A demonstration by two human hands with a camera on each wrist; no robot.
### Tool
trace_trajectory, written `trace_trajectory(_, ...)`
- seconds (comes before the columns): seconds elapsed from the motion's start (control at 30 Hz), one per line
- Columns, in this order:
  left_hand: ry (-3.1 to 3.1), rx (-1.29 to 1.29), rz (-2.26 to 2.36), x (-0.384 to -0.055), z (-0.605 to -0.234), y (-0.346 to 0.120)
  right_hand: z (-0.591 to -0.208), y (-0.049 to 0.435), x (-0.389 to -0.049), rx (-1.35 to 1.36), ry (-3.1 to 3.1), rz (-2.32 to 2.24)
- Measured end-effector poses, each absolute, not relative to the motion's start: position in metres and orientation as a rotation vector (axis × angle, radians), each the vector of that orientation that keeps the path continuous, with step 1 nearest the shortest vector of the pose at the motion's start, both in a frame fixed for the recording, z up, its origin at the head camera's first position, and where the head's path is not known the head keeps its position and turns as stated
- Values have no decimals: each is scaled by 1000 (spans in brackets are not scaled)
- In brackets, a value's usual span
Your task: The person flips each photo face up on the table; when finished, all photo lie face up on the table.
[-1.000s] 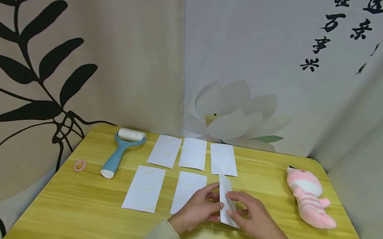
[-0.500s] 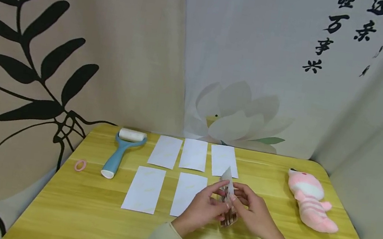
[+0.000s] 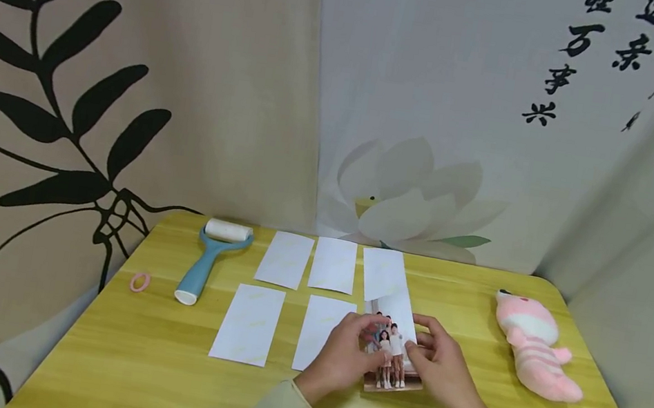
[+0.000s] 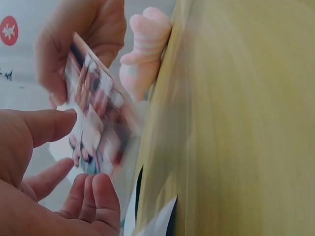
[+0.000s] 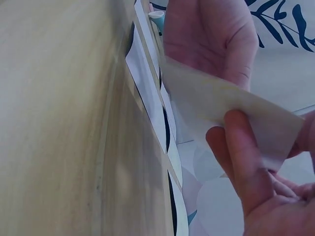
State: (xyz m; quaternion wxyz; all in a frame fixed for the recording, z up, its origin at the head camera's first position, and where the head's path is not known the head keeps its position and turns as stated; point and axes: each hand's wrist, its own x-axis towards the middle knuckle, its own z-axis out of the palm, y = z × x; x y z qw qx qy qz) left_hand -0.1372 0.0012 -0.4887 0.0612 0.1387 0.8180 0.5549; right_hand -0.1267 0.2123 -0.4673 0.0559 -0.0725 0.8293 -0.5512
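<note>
A photo print (image 3: 393, 367) showing a group of people in light clothes is up between both hands, tilted, its picture side towards me in the head view. My right hand (image 3: 446, 374) pinches its right edge, thumb in front. In the right wrist view, two right fingers (image 5: 241, 142) lie against its pale back (image 5: 197, 93). My left hand (image 3: 344, 351) is at the photo's left side with thumb and fingers apart. The left wrist view shows the left thumb (image 4: 54, 125) overlapping the photo's edge and the other fingers bent loosely below.
Several white cards (image 3: 247, 324) lie face down in two rows on the wooden table (image 3: 152, 375). A blue-handled lint roller (image 3: 201, 270) and a pink ring (image 3: 139, 282) lie to the left. A pink plush toy (image 3: 539, 349) lies on the right. Printed curtains (image 3: 244, 81) stand behind.
The photo has turned from its white back, through edge-on, to show its picture side. The left fingers have loosened from it, while the right hand keeps hold. The cards have not moved.
</note>
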Motion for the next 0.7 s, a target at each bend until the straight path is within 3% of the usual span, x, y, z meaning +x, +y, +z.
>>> trace_trajectory(0.23,2464,294,1764,-136,-493,-9,-467,216,-125,-188,2489,-1719)
trace_trajectory(0.5,1987,39,2086,-140,-497,-14,-466,218,-124,-161,2474,-1758)
trace_trajectory(0.7,1845,-13,2135,-143,-499,-14,-468,220,-124,-116,2502,-1720)
